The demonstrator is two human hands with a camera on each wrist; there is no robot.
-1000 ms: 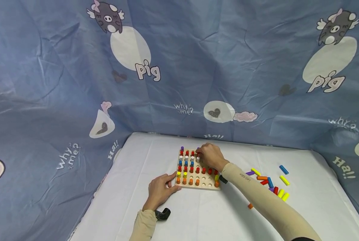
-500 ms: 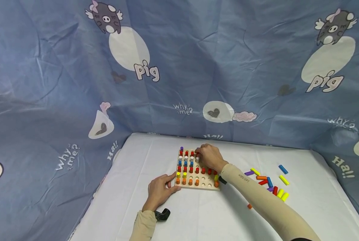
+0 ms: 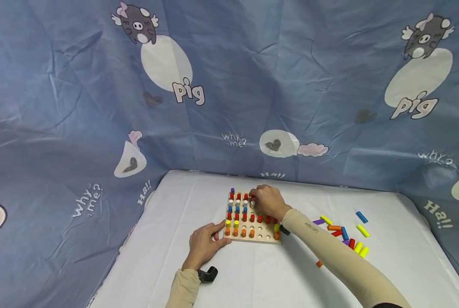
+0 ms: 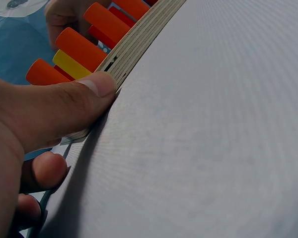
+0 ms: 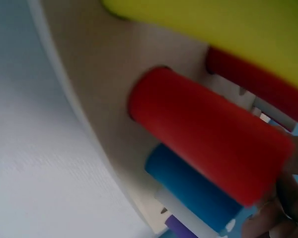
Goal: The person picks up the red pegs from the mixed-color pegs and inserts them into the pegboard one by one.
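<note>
A square wooden pegboard (image 3: pixel 248 240) lies on the white cloth, with rows of coloured pegs standing in its holes. At the board's near left corner, my left hand (image 3: pixel 204 244) grips the edge. Its thumb (image 4: pixel 84 101) presses on the layered side in the left wrist view. My right hand (image 3: pixel 269 201) reaches over the far part of the board, its fingers bent around a peg whose colour they hide. A white peg (image 3: pixel 253 204) stands just below those fingertips. Close to the right wrist camera stand a red peg (image 5: pixel 203 131) and a blue peg (image 5: pixel 191 188).
Loose pegs lie scattered right of the board, among them a blue peg (image 3: pixel 362 217), a yellow peg (image 3: pixel 363 231) and an orange peg (image 3: pixel 334 228). My right forearm (image 3: pixel 337 256) crosses over the cloth beside them. A blue printed curtain (image 3: pixel 222 107) rises behind the table.
Both hands stay almost in place. A bit of purple seen at the right fingertips one second ago is now hidden. The view has shifted slightly.
</note>
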